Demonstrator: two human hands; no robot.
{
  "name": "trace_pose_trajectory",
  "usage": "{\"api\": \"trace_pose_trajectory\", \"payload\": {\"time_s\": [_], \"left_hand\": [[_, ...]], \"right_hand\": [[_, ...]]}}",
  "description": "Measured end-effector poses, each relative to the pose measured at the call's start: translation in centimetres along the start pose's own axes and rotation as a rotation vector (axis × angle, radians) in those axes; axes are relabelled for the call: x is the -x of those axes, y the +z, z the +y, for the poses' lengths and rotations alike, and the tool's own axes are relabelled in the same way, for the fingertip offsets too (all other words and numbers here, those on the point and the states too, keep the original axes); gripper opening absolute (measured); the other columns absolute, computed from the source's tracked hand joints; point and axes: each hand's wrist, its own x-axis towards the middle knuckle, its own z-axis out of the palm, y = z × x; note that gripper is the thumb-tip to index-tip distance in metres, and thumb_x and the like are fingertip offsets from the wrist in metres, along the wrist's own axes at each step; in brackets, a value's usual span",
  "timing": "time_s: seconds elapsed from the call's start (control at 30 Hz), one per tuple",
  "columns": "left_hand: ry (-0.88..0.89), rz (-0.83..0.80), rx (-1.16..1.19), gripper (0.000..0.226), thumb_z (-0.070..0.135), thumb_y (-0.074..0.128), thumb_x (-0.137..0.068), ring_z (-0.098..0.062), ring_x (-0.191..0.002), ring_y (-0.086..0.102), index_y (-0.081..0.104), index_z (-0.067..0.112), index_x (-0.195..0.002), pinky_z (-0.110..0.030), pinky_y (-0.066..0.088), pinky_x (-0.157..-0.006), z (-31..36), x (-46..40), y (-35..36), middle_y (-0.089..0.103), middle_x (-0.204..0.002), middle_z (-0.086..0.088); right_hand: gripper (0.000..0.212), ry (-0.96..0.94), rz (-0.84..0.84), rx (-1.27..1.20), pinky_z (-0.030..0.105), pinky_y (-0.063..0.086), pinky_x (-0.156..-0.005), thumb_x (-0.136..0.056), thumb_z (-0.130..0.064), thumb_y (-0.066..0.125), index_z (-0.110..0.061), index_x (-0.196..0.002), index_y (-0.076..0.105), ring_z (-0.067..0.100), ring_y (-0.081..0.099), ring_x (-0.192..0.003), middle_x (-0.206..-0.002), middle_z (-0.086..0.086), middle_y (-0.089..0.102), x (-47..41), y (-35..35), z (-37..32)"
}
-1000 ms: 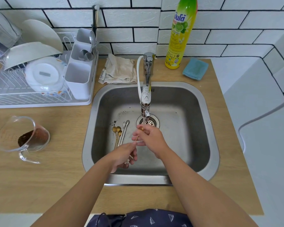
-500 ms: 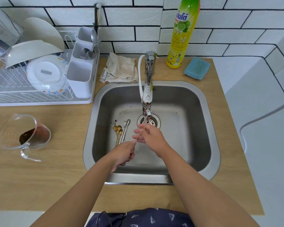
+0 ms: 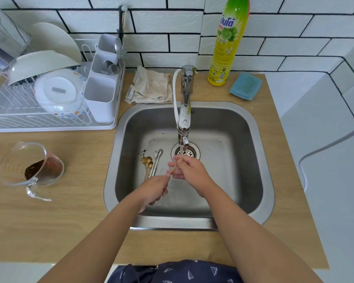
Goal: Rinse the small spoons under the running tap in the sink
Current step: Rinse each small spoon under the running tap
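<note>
A small gold spoon [image 3: 174,169] sits between our two hands over the sink [image 3: 253,152], just below the running tap [image 3: 184,127]. Our left hand [image 3: 154,187] pinches the handle end with closed fingers, and our right hand [image 3: 189,170] closes its fingers around the bowl end, right under the thin stream of water. The spoon's bowl is hidden inside the right hand, so we cannot tell how it sits there. Compared with a moment ago, we see little change: the hands hold the same spoon in much the same spot above the drain [image 3: 187,153], the right hand perhaps a touch nearer the spout.

The other small spoons [image 3: 151,163], some gold and some silver, lie together on the sink floor, left of the drain and just beyond our left hand, where they lay before. On the wooden surface [image 3: 80,211] to the left stands a clear measuring jug [image 3: 32,167] with dark grounds inside, unmoved.
</note>
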Motion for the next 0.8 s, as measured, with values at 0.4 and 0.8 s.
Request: {"api": "trace_pose_trajectory", "payload": {"time_s": [0.4, 0.8], "left_hand": [[0.009, -0.130, 0.138, 0.051, 0.068, 0.041, -0.094, -0.007, -0.048, 0.031, 0.049, 0.024, -0.068, -0.020, 0.025, -0.042, 0.5, 0.2, -0.6, 0.046, -0.060, 0.007], [-0.039, -0.122, 0.273, 0.054, 0.064, 0.045, -0.095, -0.009, -0.044, 0.018, 0.039, 0.027, -0.056, -0.022, 0.014, -0.037, 0.9, 0.6, -0.6, 0.030, -0.055, 0.008]], "right_hand": [[0.028, 0.025, 0.009, -0.155, 0.026, 0.060, -0.071, -0.105, -0.028, 0.059, -0.002, -0.105, 0.069, 0.020, 0.079, -0.086, -0.096, 0.008, 0.082, 0.3, -0.3, -0.1], [0.025, 0.045, 0.013, -0.255, 0.026, 0.060, -0.067, -0.105, -0.032, 0.057, -0.013, -0.119, 0.067, 0.019, 0.079, -0.081, -0.100, 0.006, 0.081, 0.1, 0.1, -0.1]]}}
